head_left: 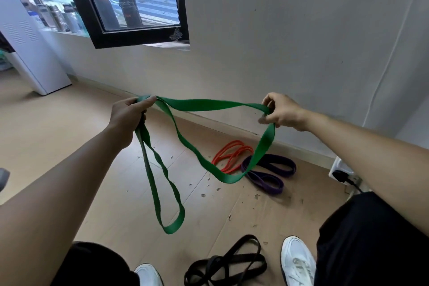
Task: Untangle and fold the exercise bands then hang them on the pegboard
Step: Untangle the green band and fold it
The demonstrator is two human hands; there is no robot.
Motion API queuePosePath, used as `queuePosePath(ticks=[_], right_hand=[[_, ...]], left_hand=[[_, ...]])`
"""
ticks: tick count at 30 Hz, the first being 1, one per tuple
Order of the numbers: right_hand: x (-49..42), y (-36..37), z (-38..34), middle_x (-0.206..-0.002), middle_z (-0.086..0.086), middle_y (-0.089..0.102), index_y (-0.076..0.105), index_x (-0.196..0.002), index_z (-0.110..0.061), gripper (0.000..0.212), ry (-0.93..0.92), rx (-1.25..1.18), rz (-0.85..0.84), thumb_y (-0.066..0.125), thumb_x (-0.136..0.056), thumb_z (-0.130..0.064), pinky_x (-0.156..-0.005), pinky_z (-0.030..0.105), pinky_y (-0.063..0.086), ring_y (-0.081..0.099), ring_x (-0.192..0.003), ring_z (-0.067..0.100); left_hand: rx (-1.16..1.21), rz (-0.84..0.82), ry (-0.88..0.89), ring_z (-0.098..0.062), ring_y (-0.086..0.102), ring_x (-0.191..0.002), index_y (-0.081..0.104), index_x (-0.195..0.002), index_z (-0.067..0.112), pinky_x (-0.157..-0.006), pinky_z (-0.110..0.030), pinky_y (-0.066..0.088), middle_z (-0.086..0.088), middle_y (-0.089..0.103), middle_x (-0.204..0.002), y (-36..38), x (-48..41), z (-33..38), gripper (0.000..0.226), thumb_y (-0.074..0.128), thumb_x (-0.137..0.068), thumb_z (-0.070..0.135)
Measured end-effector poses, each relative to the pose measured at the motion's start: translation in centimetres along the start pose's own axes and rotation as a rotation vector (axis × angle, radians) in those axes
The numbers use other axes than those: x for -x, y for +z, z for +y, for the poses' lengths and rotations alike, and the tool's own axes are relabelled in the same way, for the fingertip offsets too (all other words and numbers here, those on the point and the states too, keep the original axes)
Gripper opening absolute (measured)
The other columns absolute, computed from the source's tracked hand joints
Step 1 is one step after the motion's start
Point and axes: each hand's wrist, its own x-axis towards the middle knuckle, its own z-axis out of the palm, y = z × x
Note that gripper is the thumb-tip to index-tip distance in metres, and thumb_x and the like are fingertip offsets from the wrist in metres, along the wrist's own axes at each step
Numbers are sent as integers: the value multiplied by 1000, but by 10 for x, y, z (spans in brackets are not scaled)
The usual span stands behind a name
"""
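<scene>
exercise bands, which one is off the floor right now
The wide green rubber band, gripped between the left hand and right hand. The thin orange band, purple band and black band all lie on the floor.

I see the held band [209, 104] spanning from the left hand [128, 115] to the right hand [282, 111], with a loop hanging under the left. Behind it on the floor [69, 123], near the wall [278, 42], a thin band [228, 155] lies just left of a wider band [274, 176]. Another band [227, 262] lies between the shoes [297, 260].
</scene>
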Motion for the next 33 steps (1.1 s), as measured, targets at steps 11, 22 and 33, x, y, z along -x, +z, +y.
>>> queuePosePath(ticks=[11,22,33], right_hand=[[-3,13,11,-110,3,71,66,-122,-12,40,51,371,-248,80,-87,-25,-99,41,54,68,-103,21],[22,45,-57,-128,-3,64,53,-140,-17,55,-173,-129,-363,74,-91,-29,-88,24,53,64,-113,10],[25,76,-83,-111,9,70,68,-120,-6,33,-266,-269,-424,74,-91,-20,-88,28,53,67,-100,17]], left_hand=[[-74,-319,131,-13,43,-62,69,-107,-5,-64,-27,36,-2,48,-71,12,13,16,52,82,-71,30],[-305,-642,231,-5,46,-57,68,-88,10,-56,-18,39,11,54,-61,51,39,32,14,75,-86,21],[-323,-690,252,-14,58,-65,70,-99,7,-63,-24,52,3,62,-72,49,48,39,30,74,-82,32]])
